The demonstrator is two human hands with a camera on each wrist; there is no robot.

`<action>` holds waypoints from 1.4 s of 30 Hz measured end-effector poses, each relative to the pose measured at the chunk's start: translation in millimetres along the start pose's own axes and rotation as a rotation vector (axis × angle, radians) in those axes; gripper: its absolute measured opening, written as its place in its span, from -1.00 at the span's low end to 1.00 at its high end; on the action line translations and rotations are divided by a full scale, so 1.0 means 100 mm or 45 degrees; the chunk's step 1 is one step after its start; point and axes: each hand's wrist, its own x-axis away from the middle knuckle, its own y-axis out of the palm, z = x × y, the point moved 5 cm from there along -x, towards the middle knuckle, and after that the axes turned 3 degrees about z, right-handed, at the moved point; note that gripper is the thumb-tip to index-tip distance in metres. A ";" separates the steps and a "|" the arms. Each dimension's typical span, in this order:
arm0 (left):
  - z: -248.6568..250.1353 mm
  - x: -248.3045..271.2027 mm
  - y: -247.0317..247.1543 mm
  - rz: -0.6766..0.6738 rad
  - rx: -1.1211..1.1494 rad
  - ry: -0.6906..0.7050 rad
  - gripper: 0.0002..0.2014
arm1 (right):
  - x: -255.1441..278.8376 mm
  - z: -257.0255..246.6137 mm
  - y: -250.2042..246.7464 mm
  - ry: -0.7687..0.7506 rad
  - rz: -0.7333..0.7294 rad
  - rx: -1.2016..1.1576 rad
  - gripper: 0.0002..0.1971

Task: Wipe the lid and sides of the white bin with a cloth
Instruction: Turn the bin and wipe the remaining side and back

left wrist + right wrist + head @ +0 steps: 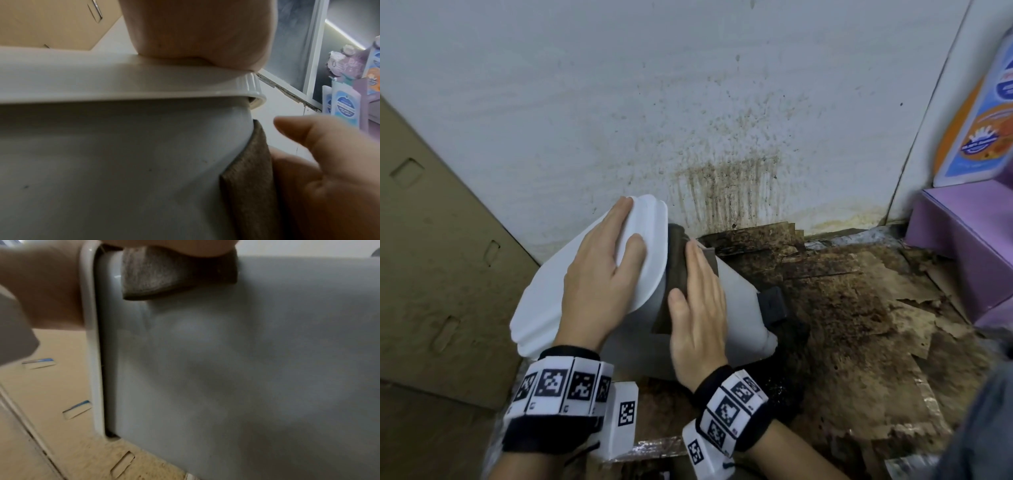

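The white bin (739, 308) is tipped over to the left on the floor, its white lid (544, 301) facing left. My left hand (616, 246) lies flat on the lid, fingers straight. My right hand (698, 284) presses a brown cloth (674, 270) flat against the bin's side just below the lid rim. In the left wrist view the cloth (251, 170) sits between the bin wall (102, 162) and my right hand (329, 178). In the right wrist view the cloth (164, 275) lies on the grey-white wall (246, 369) beside the lid rim (90, 337).
A black pedal (772, 305) sticks out at the bin's base. The wall (722, 188) behind is stained brown. Torn, dirty cardboard (859, 325) covers the floor. A tan cardboard panel (431, 257) leans at left; a purple box (962, 246) stands at right.
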 end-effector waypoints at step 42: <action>0.14 0.00 0.17 -0.029 -0.038 0.024 -0.38 | -0.45 0.18 -0.15 0.199 -0.138 -0.145 -0.46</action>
